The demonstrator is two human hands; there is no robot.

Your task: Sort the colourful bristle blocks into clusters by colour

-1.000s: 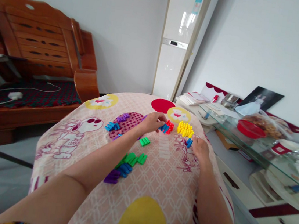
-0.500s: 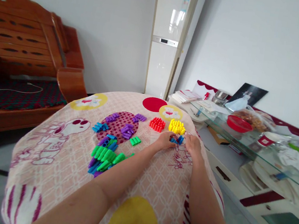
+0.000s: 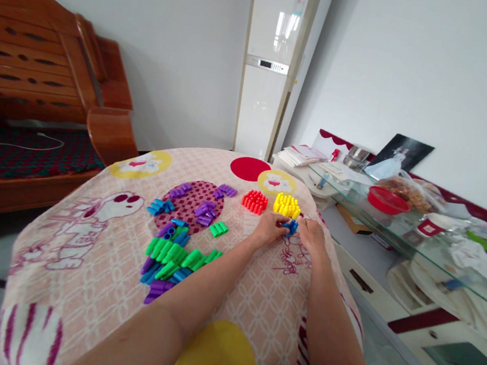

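Both hands meet at small blue plastic building blocks on the right side of the cloth-covered table. My left hand pinches the blocks from the left. My right hand is closed against their right side, its fingertips partly hidden. Just beyond my fingers stand a cluster of yellow blocks and a cluster of red blocks, both upright in tight rows. Left of my left forearm lie a small group of green blocks and a heap of green blocks, mixed with blue and purple ones.
Purple blocks and more blue blocks lie on the table's left half. To the right, a glass-topped cabinet holds a red bowl and papers. A wooden bench stands at the left.
My hands have drawn slightly closer together around the blue blocks, which now sit more tightly together. The view has shifted a little, showing more purple blocks beside my left forearm.
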